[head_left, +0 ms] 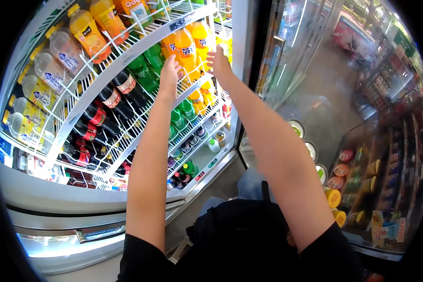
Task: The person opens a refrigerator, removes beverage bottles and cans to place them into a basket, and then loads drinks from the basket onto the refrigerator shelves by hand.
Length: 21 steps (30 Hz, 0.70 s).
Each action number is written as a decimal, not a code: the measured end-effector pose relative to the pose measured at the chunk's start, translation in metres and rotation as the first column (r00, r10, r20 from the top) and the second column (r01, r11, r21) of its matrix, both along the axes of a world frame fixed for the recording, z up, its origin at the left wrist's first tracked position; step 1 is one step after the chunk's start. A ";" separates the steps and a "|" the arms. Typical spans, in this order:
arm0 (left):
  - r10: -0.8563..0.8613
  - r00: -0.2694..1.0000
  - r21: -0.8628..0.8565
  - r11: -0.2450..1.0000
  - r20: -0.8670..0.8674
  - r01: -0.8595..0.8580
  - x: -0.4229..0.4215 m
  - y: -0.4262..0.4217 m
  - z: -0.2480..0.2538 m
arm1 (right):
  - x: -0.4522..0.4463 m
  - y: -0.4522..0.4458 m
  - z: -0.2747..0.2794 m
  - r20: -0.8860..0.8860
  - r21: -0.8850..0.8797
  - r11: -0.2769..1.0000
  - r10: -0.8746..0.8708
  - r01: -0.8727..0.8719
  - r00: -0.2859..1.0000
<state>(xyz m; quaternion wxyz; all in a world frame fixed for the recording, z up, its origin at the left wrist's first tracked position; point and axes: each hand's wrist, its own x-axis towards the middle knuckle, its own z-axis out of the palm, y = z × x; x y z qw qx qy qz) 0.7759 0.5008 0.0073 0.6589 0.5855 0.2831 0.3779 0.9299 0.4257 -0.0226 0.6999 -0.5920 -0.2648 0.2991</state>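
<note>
Both of my arms reach into a lit drinks cooler. My left hand (170, 77) is raised at the shelf front, fingers apart and holding nothing, between green bottles (143, 70) and orange soda bottles (185, 49). On the other side of the orange bottles, my right hand (218, 63) has its fingers spread, with nothing visible in it. The orange bottles stand upright behind and between the two hands, on a white wire shelf (127, 56).
Dark cola bottles (96, 115) and pale yellow-labelled bottles (33, 124) fill the left shelves. Lower shelves hold more drinks, including a small white bottle (214, 145). The open glass door (310, 94) stands at the right. A black bag (239, 225) hangs against my body.
</note>
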 end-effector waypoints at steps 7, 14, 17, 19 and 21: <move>-0.075 0.993 -0.070 0.994 0.094 0.082 0.024 0.009 -0.003 | -0.005 0.007 0.030 -0.126 -0.057 0.988 0.134 -0.142 0.983; 0.002 0.994 -0.199 0.980 0.105 0.019 0.033 0.016 -0.010 | 0.000 0.031 0.000 -0.164 -0.085 0.981 0.159 -0.175 0.974; -0.035 0.995 -0.152 0.987 0.097 0.050 0.030 0.015 -0.014 | -0.005 0.031 -0.003 -0.119 -0.091 0.983 0.148 -0.159 0.982; -0.025 0.994 -0.136 0.990 0.102 0.039 0.031 0.011 -0.019 | -0.006 0.041 -0.010 -0.115 -0.085 0.991 0.093 -0.103 0.989; -0.004 0.992 -0.139 0.990 0.123 0.021 0.033 0.010 -0.020 | -0.009 0.042 -0.008 -0.086 -0.066 0.998 0.013 -0.018 0.996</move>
